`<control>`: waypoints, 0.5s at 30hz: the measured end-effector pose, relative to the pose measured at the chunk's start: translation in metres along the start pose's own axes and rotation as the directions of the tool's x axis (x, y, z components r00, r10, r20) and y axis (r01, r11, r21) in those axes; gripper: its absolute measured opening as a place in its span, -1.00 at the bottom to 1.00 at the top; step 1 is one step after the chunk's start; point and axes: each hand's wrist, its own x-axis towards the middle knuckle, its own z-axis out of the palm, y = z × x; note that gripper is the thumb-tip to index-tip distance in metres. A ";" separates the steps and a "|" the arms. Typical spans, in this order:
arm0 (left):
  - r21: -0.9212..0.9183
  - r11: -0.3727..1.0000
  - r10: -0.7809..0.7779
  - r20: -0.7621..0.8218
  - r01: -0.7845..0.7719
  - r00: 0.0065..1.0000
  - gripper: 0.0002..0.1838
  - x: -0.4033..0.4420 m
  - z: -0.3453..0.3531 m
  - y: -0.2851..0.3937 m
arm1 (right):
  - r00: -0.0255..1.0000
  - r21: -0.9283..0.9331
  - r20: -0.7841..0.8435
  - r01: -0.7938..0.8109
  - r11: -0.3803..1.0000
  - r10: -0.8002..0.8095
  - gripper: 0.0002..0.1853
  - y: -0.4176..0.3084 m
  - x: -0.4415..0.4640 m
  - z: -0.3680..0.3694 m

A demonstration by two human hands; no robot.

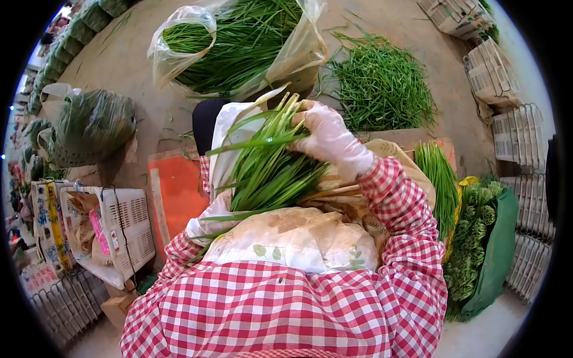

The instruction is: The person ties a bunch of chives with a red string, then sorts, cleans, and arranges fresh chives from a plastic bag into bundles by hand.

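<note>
A loose bunch of long green stalks [268, 173] lies across my lap above a stained apron [298, 238]. My right hand [328, 134], in a pale thin glove, is closed around the whitish ends at the top of the bunch. Lower left, my left hand [212, 218], also gloved, is against the leafy part; leaves cover its fingers, so their pose is hidden. A few leaves stick out to the left over a white cloth [230, 128] on my knee.
Ahead stands an open plastic bag of greens [239, 48], beside a loose pile of stalks [385, 83]. Neat bundles [436, 179] and a green sack [492, 256] are on the right. White crates [134, 232] stand left, near a filled bag [92, 125].
</note>
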 end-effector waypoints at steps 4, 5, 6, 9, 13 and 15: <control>0.155 0.984 0.098 -0.057 -0.088 0.994 -0.56 -0.001 -0.009 -0.022 | 0.998 0.262 0.039 -0.061 0.963 0.052 -0.80 0.011 0.001 0.005; 0.233 0.963 0.154 -0.066 -0.134 0.986 -0.55 -0.001 -0.008 -0.028 | 0.979 0.377 0.114 -0.201 0.904 0.170 -0.78 0.010 0.003 0.005; 0.268 0.951 0.174 -0.045 -0.156 0.984 -0.50 -0.001 -0.012 -0.030 | 0.940 0.474 0.201 -0.339 0.813 0.275 -0.76 0.008 0.005 0.004; 0.057 0.997 0.044 -0.024 -0.042 0.999 -0.43 0.001 -0.005 -0.008 | 0.909 0.562 0.313 -0.410 0.718 0.274 -0.73 0.009 0.011 0.000; 0.052 0.997 0.068 -0.082 -0.063 0.994 -0.43 -0.002 -0.006 -0.027 | 0.889 0.494 0.414 -0.399 0.772 0.195 -0.72 0.023 0.016 -0.010; 0.161 0.987 -0.003 -0.025 0.007 1.000 -0.31 -0.001 -0.013 -0.030 | 0.917 0.376 0.307 -0.362 0.853 0.254 -0.72 0.029 0.017 -0.017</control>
